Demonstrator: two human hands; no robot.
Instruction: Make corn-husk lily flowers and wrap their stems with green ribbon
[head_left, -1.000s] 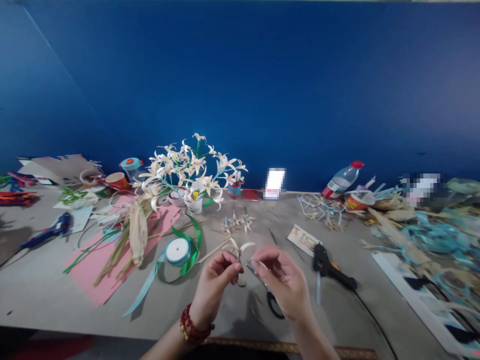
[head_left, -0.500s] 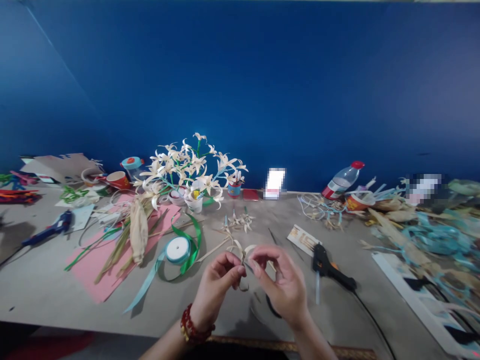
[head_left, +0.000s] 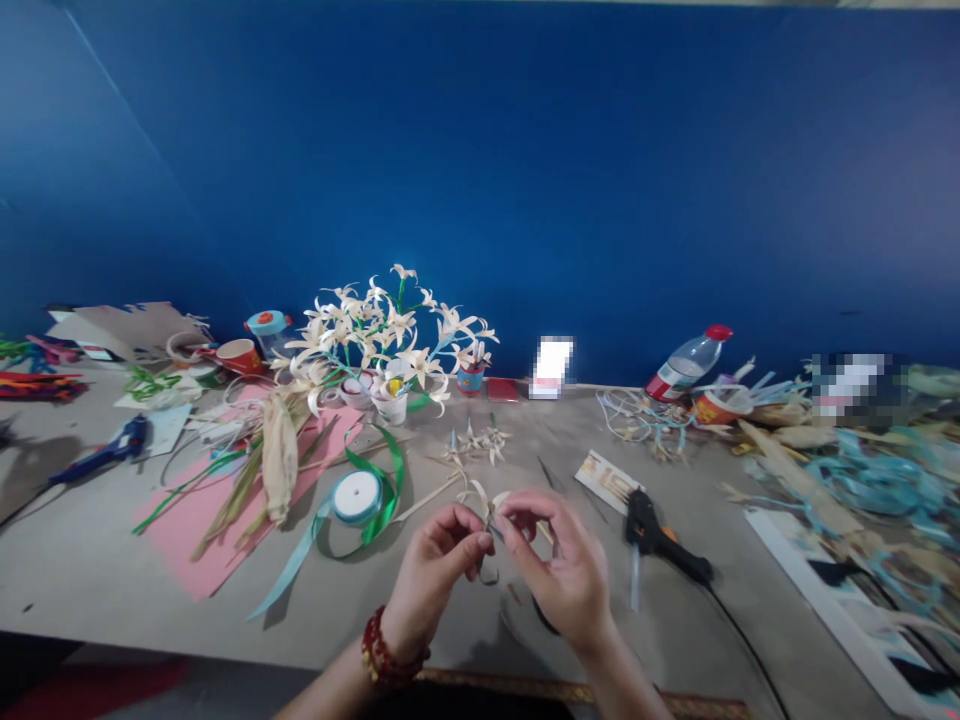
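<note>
1. Head view: my left hand (head_left: 435, 570) and right hand (head_left: 566, 575) meet low over the bench (head_left: 90, 590), fingertips of both pinched on one small straw flower (head_left: 487, 503).
2. I grip it at its base, I judge, so the pale petals spread free and uncrushed.
3. My glue gun (head_left: 660, 540) lies at 3 o'clock of my hands, near for a quick grab; the ribbon spool (head_left: 356, 498) sits at 10 o'clock.
4. A flower bunch (head_left: 382, 340) stands at 11 o'clock, well apart, probably to keep it clear of my elbows.
</note>
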